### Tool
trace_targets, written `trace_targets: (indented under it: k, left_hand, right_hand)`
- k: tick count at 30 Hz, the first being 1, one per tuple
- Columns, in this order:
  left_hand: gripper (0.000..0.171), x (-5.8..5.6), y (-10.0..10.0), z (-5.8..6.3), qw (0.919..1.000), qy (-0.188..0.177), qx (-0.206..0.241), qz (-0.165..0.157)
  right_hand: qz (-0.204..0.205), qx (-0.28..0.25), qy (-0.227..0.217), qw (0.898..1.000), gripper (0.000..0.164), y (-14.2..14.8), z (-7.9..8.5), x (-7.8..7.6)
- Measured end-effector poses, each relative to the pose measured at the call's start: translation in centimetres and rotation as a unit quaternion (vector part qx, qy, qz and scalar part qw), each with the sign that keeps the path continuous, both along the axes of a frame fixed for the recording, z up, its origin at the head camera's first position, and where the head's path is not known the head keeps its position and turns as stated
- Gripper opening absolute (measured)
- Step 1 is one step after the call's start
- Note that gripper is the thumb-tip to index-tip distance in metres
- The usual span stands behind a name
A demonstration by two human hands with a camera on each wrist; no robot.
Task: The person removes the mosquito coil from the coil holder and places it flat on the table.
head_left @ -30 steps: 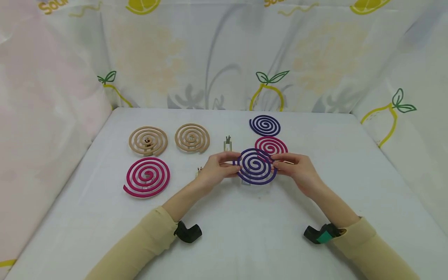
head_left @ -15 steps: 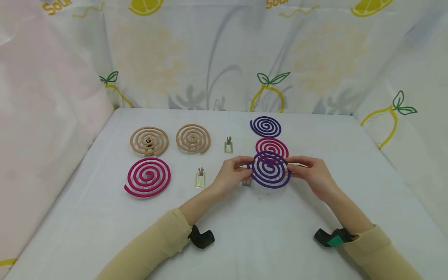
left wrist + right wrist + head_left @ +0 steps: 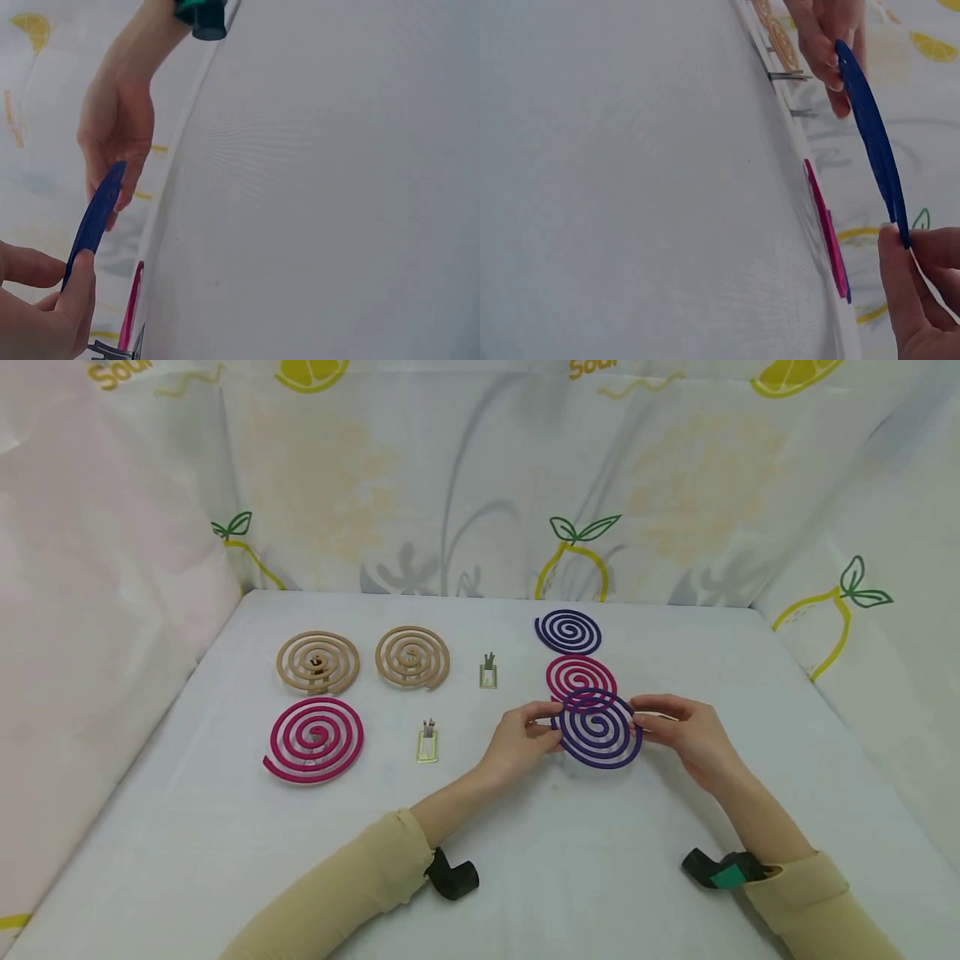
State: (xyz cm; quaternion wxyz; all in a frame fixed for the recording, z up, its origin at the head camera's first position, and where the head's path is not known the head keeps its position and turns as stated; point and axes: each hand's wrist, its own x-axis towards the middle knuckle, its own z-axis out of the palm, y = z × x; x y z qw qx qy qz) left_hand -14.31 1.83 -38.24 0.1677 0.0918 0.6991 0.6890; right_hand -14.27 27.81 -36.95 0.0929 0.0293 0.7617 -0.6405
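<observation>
My left hand (image 3: 517,745) and right hand (image 3: 693,739) pinch opposite edges of a purple mosquito coil (image 3: 597,723) between thumb and fingers. The coil hangs above the table, edge-on in both wrist views. Behind it lies a pink mosquito coil (image 3: 579,679), its near edge overlapped by the held one in the head view. Another purple coil (image 3: 568,631) lies farther back. To the left of my left hand are two small metal coil stands (image 3: 427,746), (image 3: 488,675) with upright prongs.
At the left, two tan coils (image 3: 317,662), (image 3: 412,656) and a pink coil (image 3: 318,732) sit on stands. The white table (image 3: 570,877) ends at a lemon-printed cloth (image 3: 480,477) at the back.
Both hands have carried the purple coil to the right and slightly nearer. The left metal stand has come into full view; another under the coil is now hidden behind my left hand.
</observation>
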Motion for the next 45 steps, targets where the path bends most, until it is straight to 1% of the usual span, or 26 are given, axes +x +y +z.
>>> trace_targets:
  k: [5,9,13,20,28,33,39,45]
  left_hand:
    - [0.043,0.0,0.3,-0.2,0.9994,0.003,-0.033,-0.01]
    - [0.047,0.3,0.3,-0.2,0.9973,0.007,-0.068,-0.027]
    - [0.049,0.6,0.4,-0.1,0.995,0.009,-0.092,-0.037]
    - [0.051,0.7,0.4,0.0,0.9934,0.01,-0.104,-0.045]
    - [0.053,1.1,0.3,-0.2,0.9919,0.02,-0.116,-0.047]
    - [0.053,1.2,0.4,-0.1,0.9913,0.025,-0.119,-0.05]
    - [0.052,1.2,0.6,-0.1,0.9913,0.019,-0.12,-0.05]
    - [0.051,1.3,0.6,0.1,0.9908,0.016,-0.126,-0.047]
  right_hand:
    - [0.0,-0.021,0.002,1.0,0.045,0.3,-0.1,-0.1]
    - [-0.004,-0.021,-0.002,1.0,0.044,0.4,-0.4,-0.1]
    - [-0.008,-0.009,0.002,1.0,0.045,0.5,-0.7,-0.1]
    - [-0.007,0.013,0.009,1.0,0.046,0.4,-1.2,-0.1]
    - [-0.002,0.068,0.019,0.997,0.05,0.3,-1.4,-0.1]
    - [-0.007,0.076,0.02,0.997,0.049,0.4,-1.5,0.0]
    - [-0.002,0.08,0.025,0.996,0.048,0.5,-1.6,0.0]
    - [-0.004,0.117,0.028,0.993,0.044,0.3,-1.5,0.1]
